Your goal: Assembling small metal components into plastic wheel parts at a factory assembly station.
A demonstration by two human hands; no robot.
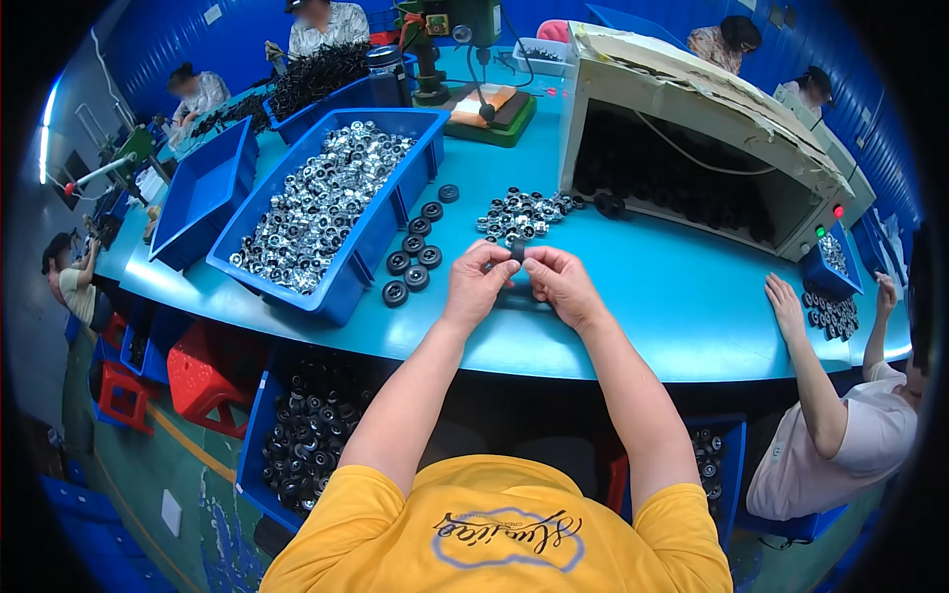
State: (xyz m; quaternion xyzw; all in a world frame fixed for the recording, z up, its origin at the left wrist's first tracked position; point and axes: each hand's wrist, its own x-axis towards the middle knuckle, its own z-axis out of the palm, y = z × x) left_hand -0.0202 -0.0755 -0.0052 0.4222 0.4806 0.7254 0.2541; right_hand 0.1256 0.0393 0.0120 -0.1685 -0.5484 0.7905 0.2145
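Both hands meet over the turquoise table, holding a small black tyre (518,249) between their fingertips. My left hand (478,281) pinches it from the left, and my right hand (562,286) grips it from the right. Whether a hub sits inside the tyre is hidden by the fingers. Just beyond my hands lies a loose pile of shiny silver wheel hubs (519,213). To the left, several black wheels with silver centres (416,278) lie in a rough row beside a blue bin.
The blue bin (341,308) at left is heaped with silver hubs. A pale box-shaped oven (712,107) holding dark parts stands at right. Behind is a green-based press (494,133). A co-worker's hand (786,308) rests on the right table edge. Bins of black wheels (306,435) stand below.
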